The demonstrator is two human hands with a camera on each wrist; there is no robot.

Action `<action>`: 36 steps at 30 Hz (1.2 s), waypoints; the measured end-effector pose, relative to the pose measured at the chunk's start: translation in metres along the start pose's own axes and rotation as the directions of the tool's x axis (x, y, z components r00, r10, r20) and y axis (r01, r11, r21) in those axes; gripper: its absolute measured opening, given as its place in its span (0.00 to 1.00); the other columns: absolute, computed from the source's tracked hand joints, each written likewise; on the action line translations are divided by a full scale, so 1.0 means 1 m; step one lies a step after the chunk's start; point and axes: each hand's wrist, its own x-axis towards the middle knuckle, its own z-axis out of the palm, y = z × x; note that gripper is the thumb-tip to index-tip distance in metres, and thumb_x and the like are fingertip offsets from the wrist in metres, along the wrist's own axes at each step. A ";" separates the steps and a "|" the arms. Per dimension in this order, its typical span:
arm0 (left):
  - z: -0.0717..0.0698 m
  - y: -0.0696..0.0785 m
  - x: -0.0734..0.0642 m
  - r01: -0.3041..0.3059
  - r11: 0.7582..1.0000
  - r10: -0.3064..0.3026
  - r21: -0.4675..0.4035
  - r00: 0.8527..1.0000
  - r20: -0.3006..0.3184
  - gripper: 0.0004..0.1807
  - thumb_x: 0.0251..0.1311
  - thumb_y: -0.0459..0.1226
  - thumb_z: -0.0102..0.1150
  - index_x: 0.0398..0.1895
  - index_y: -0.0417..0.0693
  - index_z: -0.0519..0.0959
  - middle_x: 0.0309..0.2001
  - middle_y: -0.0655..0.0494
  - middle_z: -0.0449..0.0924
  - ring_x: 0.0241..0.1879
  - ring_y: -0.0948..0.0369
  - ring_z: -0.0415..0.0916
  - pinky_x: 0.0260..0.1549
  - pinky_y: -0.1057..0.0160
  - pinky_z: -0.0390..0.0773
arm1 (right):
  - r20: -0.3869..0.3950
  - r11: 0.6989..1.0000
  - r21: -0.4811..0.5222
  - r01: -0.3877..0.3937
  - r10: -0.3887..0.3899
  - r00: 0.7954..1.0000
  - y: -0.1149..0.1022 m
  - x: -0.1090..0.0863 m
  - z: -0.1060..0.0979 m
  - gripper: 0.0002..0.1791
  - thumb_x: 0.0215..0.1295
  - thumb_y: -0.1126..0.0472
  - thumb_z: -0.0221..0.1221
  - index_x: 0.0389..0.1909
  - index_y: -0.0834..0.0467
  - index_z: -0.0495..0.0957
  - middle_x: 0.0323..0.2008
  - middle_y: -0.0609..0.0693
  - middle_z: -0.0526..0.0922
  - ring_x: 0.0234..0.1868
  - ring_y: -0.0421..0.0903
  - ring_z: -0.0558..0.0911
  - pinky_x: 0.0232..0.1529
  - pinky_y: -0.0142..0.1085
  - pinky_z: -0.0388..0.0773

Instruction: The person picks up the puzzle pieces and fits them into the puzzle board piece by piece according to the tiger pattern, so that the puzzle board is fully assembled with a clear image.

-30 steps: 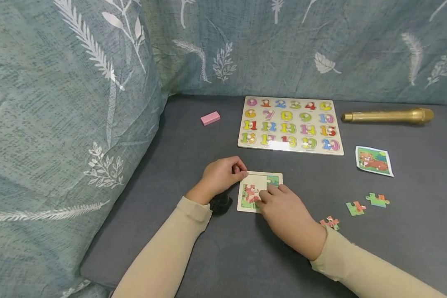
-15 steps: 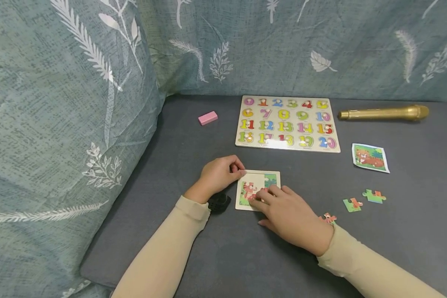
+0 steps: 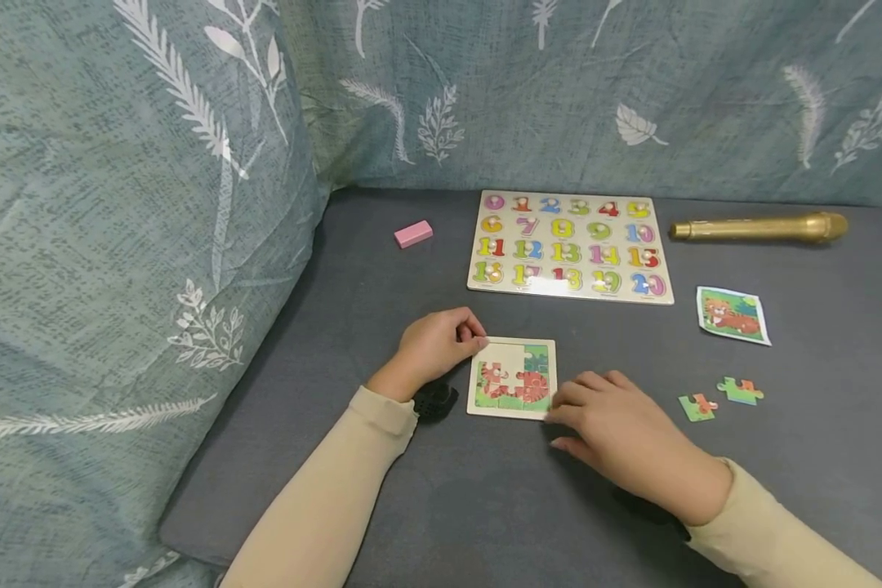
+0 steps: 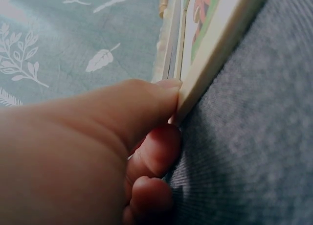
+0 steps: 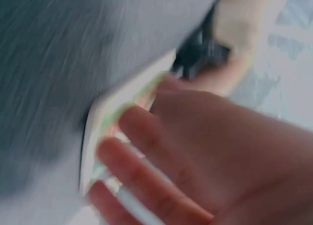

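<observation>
A small square wooden jigsaw board [image 3: 510,414] lies on the dark table with tiger pieces [image 3: 532,384] filling its right side and bottom. Bare wood shows at its upper left. My left hand [image 3: 437,347] pinches the board's far-left corner; in the left wrist view the thumb [image 4: 161,95] lies against the board's edge [image 4: 210,63]. My right hand [image 3: 632,433] hovers at the board's near-right corner with loosely bent fingers and nothing in them. Two loose puzzle pieces, one green and orange [image 3: 698,407], another like it [image 3: 740,390], lie right of that hand.
Behind the jigsaw stands a flat number peg board [image 3: 571,298]. A pink block [image 3: 413,234] lies to its left, a gold microphone [image 3: 760,228] to its right. A tiger picture card [image 3: 733,315] lies beyond the loose pieces. Patterned curtain [image 3: 514,106] bounds the back and left.
My right hand has drawn back to the right off the board, uncovering the tiger pieces in it. It now covers the spot where a third loose piece lay. The left hand stays at the corner.
</observation>
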 end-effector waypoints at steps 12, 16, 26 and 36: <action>0.001 -0.006 -0.001 0.016 1.000 -0.016 -0.014 1.000 0.001 0.06 0.71 0.44 0.68 0.40 0.54 0.84 0.29 0.60 0.76 0.27 0.61 0.71 0.32 0.61 0.66 | 0.187 0.895 0.373 -0.247 0.188 0.964 0.066 -0.045 0.005 0.19 0.52 0.59 0.81 0.38 0.50 0.80 0.34 0.38 0.72 0.32 0.33 0.73 0.34 0.35 0.75; 0.001 -0.007 -0.002 0.024 1.000 -0.024 -0.013 1.000 0.003 0.06 0.71 0.44 0.68 0.40 0.53 0.84 0.29 0.60 0.75 0.27 0.61 0.70 0.31 0.61 0.65 | 0.232 0.857 0.454 -0.246 0.153 0.961 0.070 -0.042 0.004 0.16 0.56 0.59 0.79 0.38 0.51 0.81 0.29 0.36 0.71 0.30 0.32 0.71 0.32 0.33 0.74; 0.000 -0.004 -0.001 0.026 1.000 -0.026 -0.012 1.000 0.000 0.06 0.70 0.44 0.68 0.40 0.54 0.84 0.29 0.60 0.76 0.27 0.61 0.71 0.31 0.61 0.66 | 0.227 0.678 0.687 -0.260 0.140 0.964 0.064 0.009 -0.020 0.08 0.70 0.69 0.67 0.39 0.56 0.77 0.32 0.43 0.83 0.30 0.39 0.79 0.31 0.34 0.76; 0.001 -0.002 0.000 -0.021 1.000 0.021 -0.019 1.000 -0.003 0.05 0.71 0.44 0.68 0.39 0.55 0.85 0.28 0.61 0.76 0.26 0.62 0.71 0.31 0.61 0.67 | 0.230 0.612 0.728 -0.309 0.207 0.951 0.048 0.054 -0.013 0.12 0.74 0.74 0.60 0.50 0.61 0.70 0.41 0.55 0.82 0.36 0.46 0.86 0.41 0.44 0.84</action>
